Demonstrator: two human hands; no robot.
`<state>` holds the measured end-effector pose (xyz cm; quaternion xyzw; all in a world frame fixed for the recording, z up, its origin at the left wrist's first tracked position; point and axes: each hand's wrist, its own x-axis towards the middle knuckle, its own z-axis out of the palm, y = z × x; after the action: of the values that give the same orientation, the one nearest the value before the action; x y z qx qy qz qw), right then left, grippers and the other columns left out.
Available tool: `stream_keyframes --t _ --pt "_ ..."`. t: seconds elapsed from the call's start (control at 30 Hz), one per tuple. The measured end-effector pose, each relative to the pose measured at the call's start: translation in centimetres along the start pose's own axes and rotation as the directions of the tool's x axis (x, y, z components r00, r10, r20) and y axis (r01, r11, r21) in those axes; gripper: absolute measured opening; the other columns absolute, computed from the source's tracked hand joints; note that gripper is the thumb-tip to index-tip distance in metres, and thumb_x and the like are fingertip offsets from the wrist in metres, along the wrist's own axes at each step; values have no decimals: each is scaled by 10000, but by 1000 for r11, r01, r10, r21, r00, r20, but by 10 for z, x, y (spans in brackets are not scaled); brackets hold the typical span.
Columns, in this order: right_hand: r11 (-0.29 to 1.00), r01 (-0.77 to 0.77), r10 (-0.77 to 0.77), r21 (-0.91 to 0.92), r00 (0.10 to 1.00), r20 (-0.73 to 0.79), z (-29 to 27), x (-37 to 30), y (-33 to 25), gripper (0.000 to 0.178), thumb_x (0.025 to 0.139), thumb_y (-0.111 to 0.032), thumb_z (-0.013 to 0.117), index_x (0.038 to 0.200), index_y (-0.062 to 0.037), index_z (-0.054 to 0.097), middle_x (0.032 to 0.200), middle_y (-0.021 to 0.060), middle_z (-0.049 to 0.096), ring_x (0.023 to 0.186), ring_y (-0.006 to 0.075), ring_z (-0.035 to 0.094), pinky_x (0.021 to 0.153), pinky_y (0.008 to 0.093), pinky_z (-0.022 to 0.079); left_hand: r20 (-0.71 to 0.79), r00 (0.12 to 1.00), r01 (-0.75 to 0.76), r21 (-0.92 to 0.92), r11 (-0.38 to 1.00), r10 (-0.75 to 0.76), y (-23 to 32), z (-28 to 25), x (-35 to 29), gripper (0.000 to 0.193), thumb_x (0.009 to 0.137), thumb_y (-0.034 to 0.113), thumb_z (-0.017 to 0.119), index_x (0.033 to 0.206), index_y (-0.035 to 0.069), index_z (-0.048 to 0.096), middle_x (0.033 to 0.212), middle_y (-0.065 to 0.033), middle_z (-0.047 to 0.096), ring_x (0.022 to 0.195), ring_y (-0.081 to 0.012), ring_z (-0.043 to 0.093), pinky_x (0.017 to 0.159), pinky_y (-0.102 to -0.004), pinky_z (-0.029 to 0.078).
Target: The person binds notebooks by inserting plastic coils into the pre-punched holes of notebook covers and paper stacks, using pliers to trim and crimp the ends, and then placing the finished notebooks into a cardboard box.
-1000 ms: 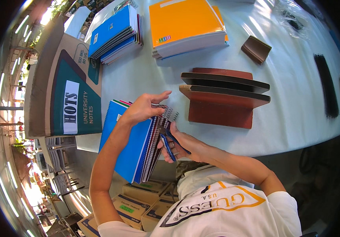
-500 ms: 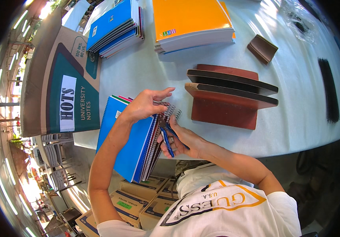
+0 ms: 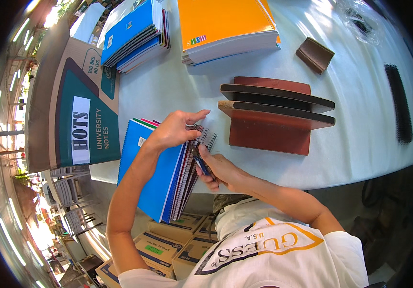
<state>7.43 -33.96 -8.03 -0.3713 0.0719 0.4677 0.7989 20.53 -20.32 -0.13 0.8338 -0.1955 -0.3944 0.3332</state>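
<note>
Stands at the near side of a desk spread with pale cloth, in a white printed shirt, seen from above. Grips pliers in the right hand, with fingers wrapped about the blue handles and jaws pointed up toward the notebooks' coils. Lays the left hand over the upper right corner of the spiral notebooks, with index finger stretched out to the right and thumb by the coil ends; cannot tell whether pinching anything with its hidden fingers.

Has these notebooks in a pile, blue cover on top, at the near left edge of the desk, partly overhanging it, with bindings turned toward the right hand. Shows coil ends jutting past the pile's upper right corner, just beside both hands.

To the right of the hands, has a reddish-brown stand with two dark-edged upright boards. Beyond it, toward the far right, has a small brown block, a clear plastic bag and a long black coil bundle. At the far side, has a thick orange-topped stack and, left of it, a blue-topped stack. At the left, has a large brown and teal box. Below the desk, has several brown cartons; farther left, grey chairs.
</note>
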Motion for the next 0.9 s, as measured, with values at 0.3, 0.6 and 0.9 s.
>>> stream_keyframes --t 0.3,0.6,0.9 --pt "998 12 -6 65 996 -87 3 -4 5 823 894 -775 208 937 -46 587 737 70 597 646 194 619 616 337 551 -17 1000 10 6 1000 -9 5 1 -1 643 793 -55 656 1403 35 476 1376 -177 549 1225 -222 558 1015 -332 468" --pt "986 -16 13 163 1000 17 0 -5 -3 738 879 -790 299 850 -77 487 619 2 409 499 122 384 463 290 331 -47 999 -13 229 973 25 9 7 -1 632 798 -26 664 1395 113 513 1297 -178 611 1077 -201 642 958 -337 507" --pt "989 1 13 148 996 -90 2 -8 6 817 863 -798 273 908 -38 570 705 63 560 623 182 588 608 360 549 -84 995 -45 172 984 60 1 10 0 624 789 -31 664 1385 85 519 1331 -148 594 1116 -201 631 969 -343 505"
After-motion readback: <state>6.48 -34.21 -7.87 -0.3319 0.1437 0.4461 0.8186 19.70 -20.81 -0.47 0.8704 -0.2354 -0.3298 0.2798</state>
